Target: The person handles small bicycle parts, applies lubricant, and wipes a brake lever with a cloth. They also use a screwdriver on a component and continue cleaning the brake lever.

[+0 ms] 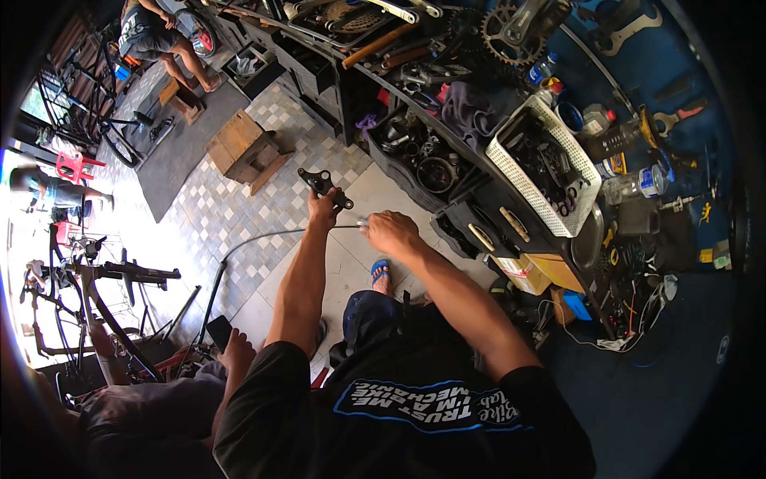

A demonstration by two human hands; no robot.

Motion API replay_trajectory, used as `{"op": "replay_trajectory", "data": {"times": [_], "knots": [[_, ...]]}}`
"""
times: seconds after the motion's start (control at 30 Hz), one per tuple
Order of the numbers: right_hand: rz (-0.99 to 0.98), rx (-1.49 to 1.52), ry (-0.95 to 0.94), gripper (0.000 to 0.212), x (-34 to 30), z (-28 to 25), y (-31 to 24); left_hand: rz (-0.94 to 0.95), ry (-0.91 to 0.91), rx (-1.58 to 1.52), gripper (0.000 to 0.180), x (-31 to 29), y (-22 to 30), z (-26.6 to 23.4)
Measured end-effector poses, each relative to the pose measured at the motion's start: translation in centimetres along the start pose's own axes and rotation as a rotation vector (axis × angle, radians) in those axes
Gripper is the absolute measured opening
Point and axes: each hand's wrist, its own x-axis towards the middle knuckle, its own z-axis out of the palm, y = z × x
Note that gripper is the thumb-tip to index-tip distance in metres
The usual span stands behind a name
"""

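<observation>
My left hand (322, 211) is closed on a black bike linkage part (317, 181) with rounded, holed ends, held up in front of me. To its right, my right hand (391, 233) is a fist around the end of a thin grey hose (267, 235). A pale fitting shows at the thumb side of that fist, close to the linkage but apart from it. From there the hose passes behind my left forearm and bends down to the left. My fingers cover most of what the right hand grips.
A cluttered workbench with a white basket (499, 152) of parts stands on the right. Ahead is a wooden stool (239, 148) on the tiled floor. Bike frames (88, 275) stand at left. Close by at lower left, another person holds a phone (219, 330); someone else sits far back.
</observation>
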Motion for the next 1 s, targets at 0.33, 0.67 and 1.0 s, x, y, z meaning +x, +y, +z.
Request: {"op": "replay_trajectory", "data": {"times": [0.33, 0.67, 1.0], "knots": [[0.072, -0.03, -0.004, 0.037, 0.8, -0.7, -0.9, -0.063, -0.049, 0.2, 0.034, -1.1, -1.1, -2.8], [0.032, -0.047, 0.029, 0.036, 2.0, -3.7, -2.4, -0.101, -0.038, 0.517, 0.029, -3.4, -2.1, -3.1], [0.002, -0.049, 0.033, 0.032, 0.7, -2.2, -2.2, -0.036, -0.117, 0.578, 0.029, -3.6, -2.4, -4.4]]}}
